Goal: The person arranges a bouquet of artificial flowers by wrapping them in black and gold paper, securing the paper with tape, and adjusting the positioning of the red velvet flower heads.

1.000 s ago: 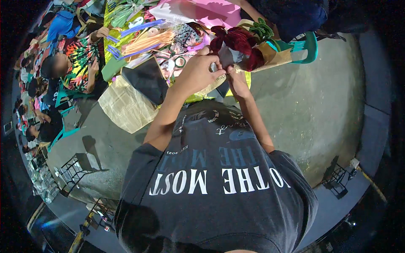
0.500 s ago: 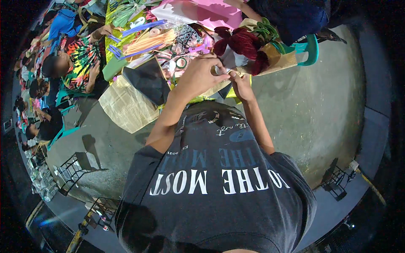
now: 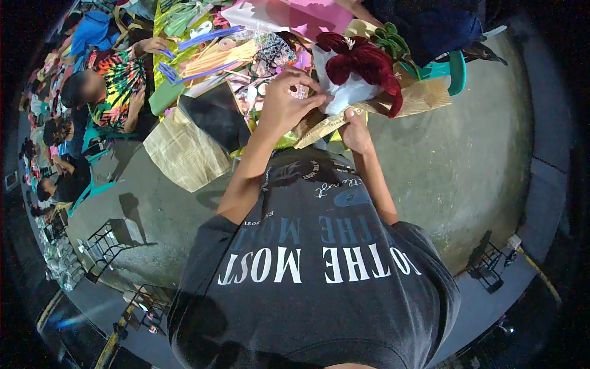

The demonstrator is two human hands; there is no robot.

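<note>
A bouquet with a dark red fuzzy flower (image 3: 359, 64) lies at the table's near right edge, green looped leaves beside it. White wrapping (image 3: 353, 92) surrounds its lower part, with printed brown paper (image 3: 424, 98) beneath and around that. My left hand (image 3: 287, 103) comes from the left with curled fingers, thumb and forefinger pinched at the edge of the white wrapping. My right hand (image 3: 356, 131) is closed on the near edge of the brown paper, its thumb on top and its other fingers mostly hidden underneath.
Purple and peach fuzzy sticks (image 3: 218, 58), tape rolls and pink sheets (image 3: 319, 21) crowd the table. A black sheet (image 3: 212, 117) and another brown paper sheet (image 3: 184, 150) hang over the left edge. A teal chair (image 3: 456, 72) and a dark-clothed person are at upper right; other people sit left.
The bouquet has turned and shows more of its white wrapping. My hands, close together before, have moved apart. The brown paper's near flap now shows between them.
</note>
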